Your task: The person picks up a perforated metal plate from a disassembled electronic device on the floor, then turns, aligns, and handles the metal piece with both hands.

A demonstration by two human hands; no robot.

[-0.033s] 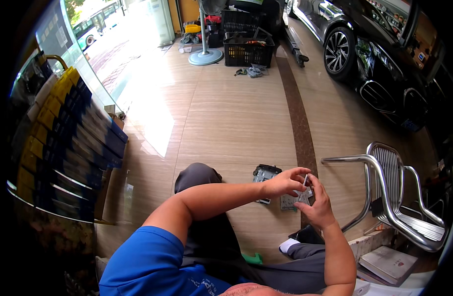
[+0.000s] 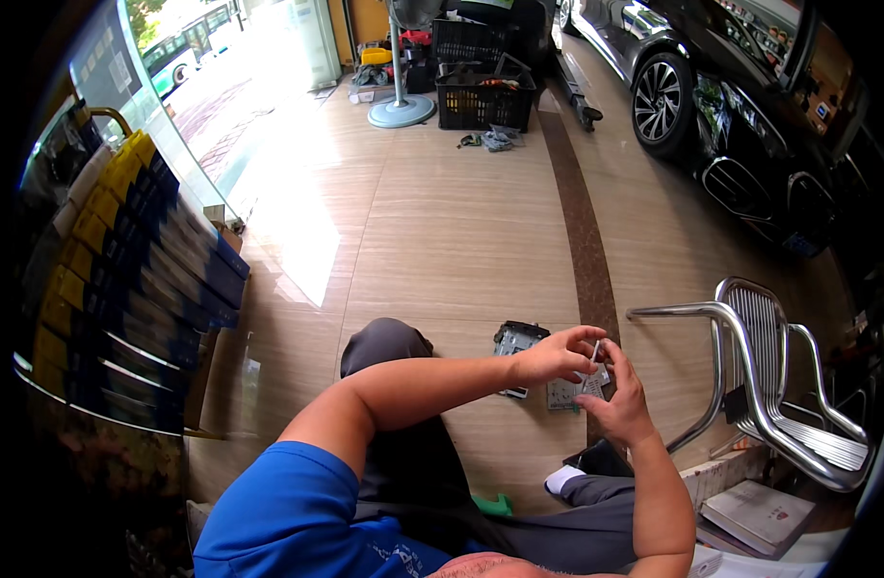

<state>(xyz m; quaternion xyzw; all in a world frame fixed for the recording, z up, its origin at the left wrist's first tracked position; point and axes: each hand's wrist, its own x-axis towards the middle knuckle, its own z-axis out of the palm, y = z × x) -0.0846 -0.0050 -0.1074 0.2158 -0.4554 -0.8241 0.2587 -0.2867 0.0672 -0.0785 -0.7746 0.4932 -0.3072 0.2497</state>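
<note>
Over the floor in front of me, my left hand [image 2: 556,356] and my right hand [image 2: 619,393] meet, fingers bent towards each other. Between their fingertips is a small, thin, pale piece [image 2: 596,353], partly covered and too small to name. Both hands appear to pinch it. Below and behind the hands lies a flat grey metal panel [image 2: 562,396], partly hidden by my fingers. Beside it, partly behind my left wrist, rests a grey and black device housing [image 2: 517,337]. A green object [image 2: 495,504] shows by my legs.
A metal chair [image 2: 750,366] stands at the right, with books [image 2: 758,515] below it. A black car [image 2: 721,116] is at the far right. Ahead are a fan stand [image 2: 402,110] and a black crate [image 2: 485,100]. A rack of blue-yellow packages [image 2: 134,250] fills the left.
Outside the doorway, the bus has shifted slightly to the right. My hands and the piece between them show no clear movement.
</note>
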